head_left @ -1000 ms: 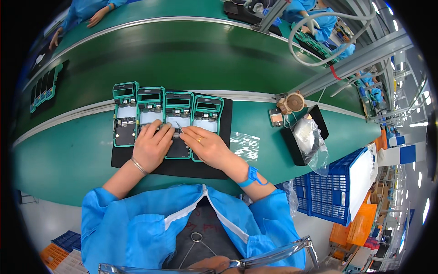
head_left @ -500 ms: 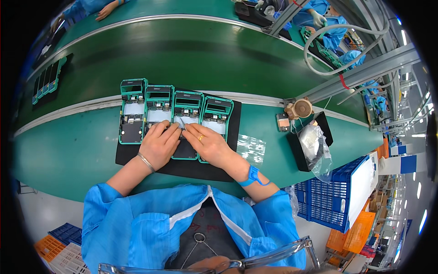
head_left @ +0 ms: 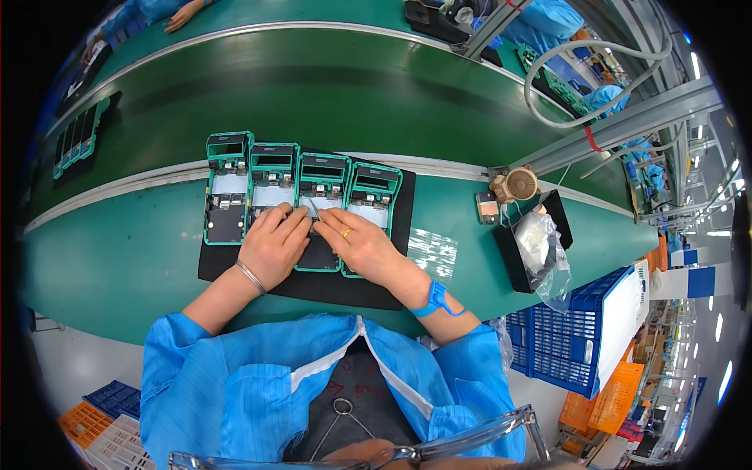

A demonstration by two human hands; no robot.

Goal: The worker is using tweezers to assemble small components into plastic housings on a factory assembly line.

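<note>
- Between my left grip [head_left: 274,244] and right grip [head_left: 363,249], and reaching ahead of both, lies the third teal-framed unit [head_left: 324,191] from the left, on a black mat [head_left: 368,294] on the bench [head_left: 117,270].
- Right grip: fingertips pinched on a thin tool [head_left: 314,207], which pokes out ahead over the unit's pale band [head_left: 326,203].
- Left grip: fingers bent and close together, tips by the unit's left edge, palm over the second unit [head_left: 273,176]; I cannot tell whether they pinch anything.
- Step in hand, as I judge it: fine tool work at mid-unit. The next move calls for a steady left grip and small, light strokes.
- Long axis: runs away from me, leaning slightly right; the windowed end points ahead of my grips, the dark panel [head_left: 317,255] toward me.
</note>
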